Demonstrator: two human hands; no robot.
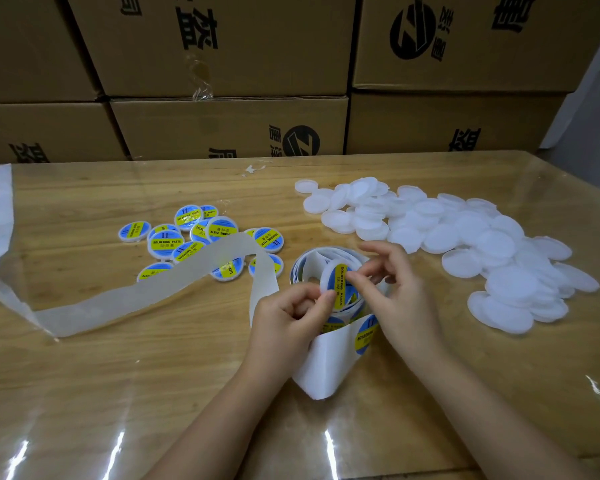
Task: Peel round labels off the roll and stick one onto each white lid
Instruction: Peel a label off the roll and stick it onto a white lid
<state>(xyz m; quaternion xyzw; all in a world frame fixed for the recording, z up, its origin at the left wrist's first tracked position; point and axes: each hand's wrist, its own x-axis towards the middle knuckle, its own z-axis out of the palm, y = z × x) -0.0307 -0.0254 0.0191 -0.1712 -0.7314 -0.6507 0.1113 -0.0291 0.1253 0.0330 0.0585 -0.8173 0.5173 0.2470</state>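
Lid and label held in both hands over the roll (303,268).

The left hand (291,317) pinches the near-left edge of a white lid (327,276) between thumb and forefinger. The right hand (400,292) pinches the round label (341,287) on the lid's face, its other fingers spread.

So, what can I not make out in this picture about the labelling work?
Head view only.
How far the round blue-and-yellow label is stuck on the white round plastic lid: fingers of the left hand and right hand cover it.
Labels remaining on the white paper label roll: hidden by both hands.
Number of loose white lids: they overlap.
Some labelled lids: under the empty backing strip; small print too small.
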